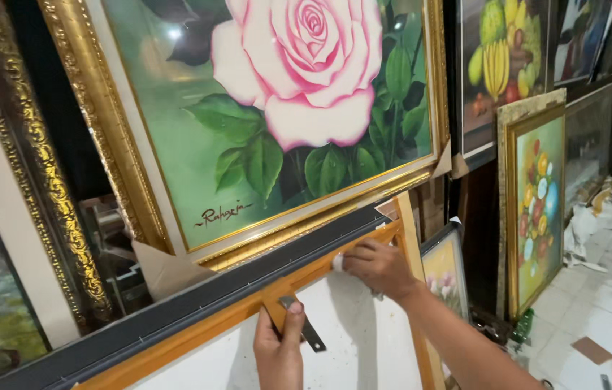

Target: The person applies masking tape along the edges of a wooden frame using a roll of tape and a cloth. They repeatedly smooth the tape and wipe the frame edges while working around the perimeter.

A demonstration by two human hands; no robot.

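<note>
My left hand (279,354) presses its thumb on a small grey metal strip (304,325) lying on the white back of a framed canvas (349,339), beside the orange wooden frame edge (248,303). My right hand (378,266) is at the frame's upper corner, fingers closed on a small white piece (337,262) held against the wood. A dark grey outer frame rail (197,292) runs just above the orange wood.
A large pink rose painting (284,101) in a gold frame leans right behind. Other framed paintings stand at right: fruit (501,58) and flowers (537,202). Another gold frame (38,180) stands at left. Paper scraps (602,202) lie on the tiled floor (609,303).
</note>
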